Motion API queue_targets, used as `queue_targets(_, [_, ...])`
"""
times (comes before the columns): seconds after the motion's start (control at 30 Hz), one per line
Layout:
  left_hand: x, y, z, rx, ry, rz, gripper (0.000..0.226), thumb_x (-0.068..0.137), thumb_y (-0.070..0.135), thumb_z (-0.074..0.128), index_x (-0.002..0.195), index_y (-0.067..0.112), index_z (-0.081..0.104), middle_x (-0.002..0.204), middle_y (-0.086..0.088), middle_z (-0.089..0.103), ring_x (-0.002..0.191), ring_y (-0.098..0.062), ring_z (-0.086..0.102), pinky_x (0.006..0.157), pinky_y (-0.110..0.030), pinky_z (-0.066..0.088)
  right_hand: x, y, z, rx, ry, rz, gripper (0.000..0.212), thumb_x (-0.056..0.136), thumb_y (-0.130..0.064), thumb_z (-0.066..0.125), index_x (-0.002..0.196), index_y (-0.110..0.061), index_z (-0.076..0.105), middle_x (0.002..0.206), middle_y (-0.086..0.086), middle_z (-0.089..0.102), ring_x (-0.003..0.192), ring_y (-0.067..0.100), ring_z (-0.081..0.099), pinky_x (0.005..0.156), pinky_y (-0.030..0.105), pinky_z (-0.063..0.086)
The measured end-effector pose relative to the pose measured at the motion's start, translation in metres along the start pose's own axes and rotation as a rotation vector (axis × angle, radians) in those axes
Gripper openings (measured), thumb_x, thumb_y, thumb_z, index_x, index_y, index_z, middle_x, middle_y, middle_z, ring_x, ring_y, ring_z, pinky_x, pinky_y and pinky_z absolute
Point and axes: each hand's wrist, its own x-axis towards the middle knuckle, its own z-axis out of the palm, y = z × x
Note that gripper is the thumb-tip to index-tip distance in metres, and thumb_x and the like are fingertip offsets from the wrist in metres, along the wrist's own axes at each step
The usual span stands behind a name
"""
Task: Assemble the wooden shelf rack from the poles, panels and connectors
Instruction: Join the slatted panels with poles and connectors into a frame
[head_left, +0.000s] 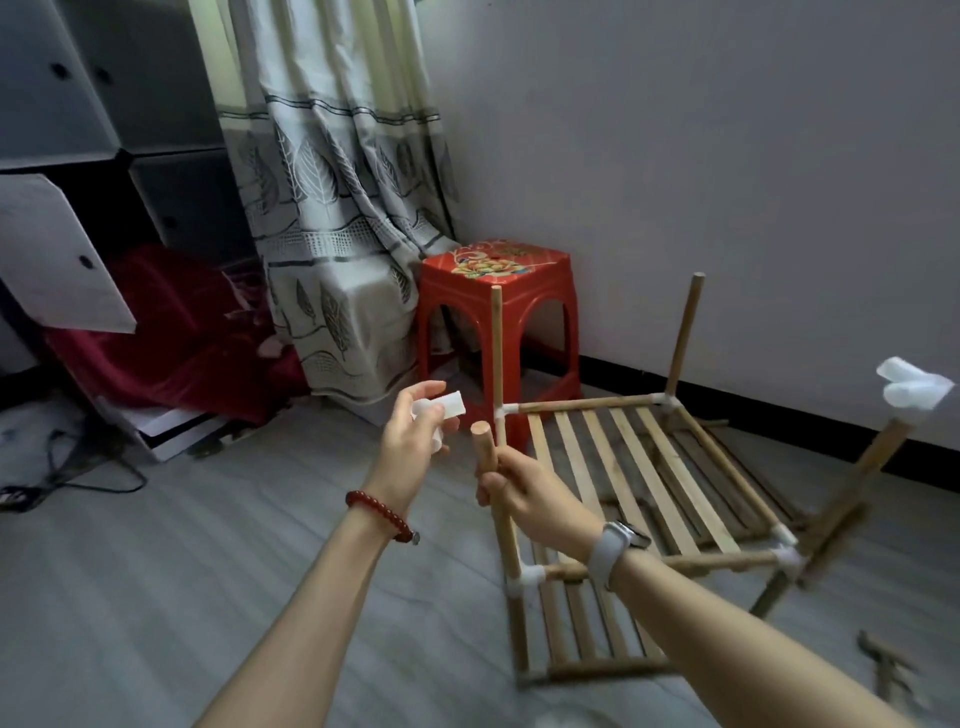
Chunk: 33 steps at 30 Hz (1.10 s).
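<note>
Head view, frame centre: my left hand (410, 447) pinches a white connector (451, 404), right hand (511, 480) grips the pole (488, 457); a tilted push could jam it.

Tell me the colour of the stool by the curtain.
Red, with a floral print on top; the stool shows in the head view.

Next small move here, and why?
Probably cap the pole: the left hand holds a white connector beside the bare top of the upright pole gripped by the right hand; another pole's top already wears one.
</note>
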Motion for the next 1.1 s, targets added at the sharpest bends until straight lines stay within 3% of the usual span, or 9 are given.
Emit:
queue_targets(0.17, [-0.007, -0.001, 0.006, -0.005, -0.009, 0.014, 0.012, 0.096, 0.015, 0.041, 0.096, 0.025, 0.048, 0.09, 0.0, 0.051, 0.075, -0.007, 0.049, 0.065, -0.024, 0.044, -0.004, 0.005, 0.0, 0.076, 0.182, 0.055, 0.013, 0.096, -0.012, 0.044, 0.091, -0.012, 0.056, 0.075, -0.003, 0.061, 0.078, 0.015, 0.063, 0.08, 0.039, 0.053])
queue_targets(0.27, [-0.008, 0.006, 0.009, -0.078, -0.122, -0.037, 0.023, 0.082, 0.024, 0.048, 0.105, 0.024, 0.045, 0.103, 0.0, 0.048, 0.08, -0.01, 0.05, 0.078, -0.033, 0.047, -0.005, 0.008, 0.0, 0.11, 0.21, 0.075, 0.015, 0.097, -0.014, 0.042, 0.091, -0.011, 0.055, 0.077, 0.0, 0.062, 0.077, 0.018, 0.063, 0.078, 0.044, 0.054])
queue_targets(0.4, [-0.004, 0.007, 0.015, 0.091, -0.164, 0.032, 0.029, 0.096, 0.008, 0.044, 0.121, 0.023, 0.041, 0.118, -0.007, 0.046, 0.092, -0.015, 0.053, 0.092, -0.037, 0.046, -0.004, 0.01, 0.005, 0.055, 0.229, 0.06, 0.015, 0.097, -0.016, 0.043, 0.092, -0.017, 0.056, 0.077, -0.003, 0.063, 0.077, 0.013, 0.063, 0.079, 0.039, 0.054])
queue_targets(0.5, [-0.001, 0.011, 0.015, 0.11, -0.064, 0.104, 0.042, 0.091, 0.015, 0.055, 0.13, 0.024, 0.041, 0.107, -0.007, 0.056, 0.074, -0.003, 0.061, 0.07, -0.018, 0.052, -0.001, 0.009, 0.005, 0.055, 0.197, 0.056, 0.016, 0.098, -0.018, 0.042, 0.089, -0.024, 0.054, 0.078, -0.004, 0.063, 0.079, 0.011, 0.063, 0.08, 0.036, 0.054])
queue_targets(0.57, [0.002, 0.013, 0.012, 0.065, 0.028, 0.114, 0.045, 0.085, 0.016, 0.063, 0.125, 0.021, 0.043, 0.091, -0.008, 0.061, 0.061, 0.0, 0.061, 0.061, -0.014, 0.05, -0.001, 0.01, 0.003, 0.058, 0.19, 0.057, 0.016, 0.098, -0.018, 0.042, 0.087, -0.024, 0.053, 0.077, -0.005, 0.063, 0.078, 0.01, 0.063, 0.077, 0.031, 0.053])
queue_targets(0.67, [0.004, 0.013, 0.008, 0.037, 0.047, 0.12, 0.044, 0.081, 0.019, 0.066, 0.119, 0.02, 0.046, 0.088, -0.01, 0.065, 0.07, -0.009, 0.063, 0.068, -0.017, 0.052, -0.003, 0.01, -0.002, 0.06, 0.198, 0.055, 0.015, 0.097, -0.016, 0.042, 0.089, -0.018, 0.055, 0.076, -0.005, 0.062, 0.076, 0.007, 0.062, 0.07, 0.025, 0.049])
queue_targets(0.77, [0.003, 0.014, 0.014, -0.031, 0.005, 0.096, 0.034, 0.081, 0.032, 0.06, 0.114, 0.024, 0.052, 0.104, -0.009, 0.065, 0.091, -0.016, 0.066, 0.081, -0.024, 0.052, -0.004, 0.01, -0.003, 0.067, 0.191, 0.052, 0.015, 0.098, -0.016, 0.042, 0.09, -0.016, 0.054, 0.078, -0.003, 0.062, 0.078, 0.01, 0.062, 0.074, 0.027, 0.051])
queue_targets(0.9, [0.003, 0.018, 0.032, -0.299, -0.057, 0.027, 0.034, 0.075, 0.038, 0.055, 0.103, 0.018, 0.056, 0.104, -0.016, 0.065, 0.096, -0.02, 0.067, 0.074, -0.024, 0.055, -0.006, 0.009, -0.001, 0.078, 0.181, 0.048, 0.014, 0.098, -0.016, 0.042, 0.089, -0.019, 0.052, 0.077, -0.004, 0.061, 0.08, 0.013, 0.063, 0.079, 0.031, 0.051])
queue_targets(1.1, [0.01, 0.012, 0.044, -0.019, -0.167, 0.113, 0.025, 0.08, 0.038, 0.054, 0.102, 0.026, 0.056, 0.087, -0.008, 0.071, 0.088, -0.018, 0.069, 0.07, -0.022, 0.054, -0.006, 0.01, -0.002, 0.084, 0.163, 0.044, 0.014, 0.099, -0.019, 0.041, 0.091, -0.023, 0.052, 0.079, -0.005, 0.06, 0.078, 0.008, 0.06, 0.077, 0.026, 0.052])
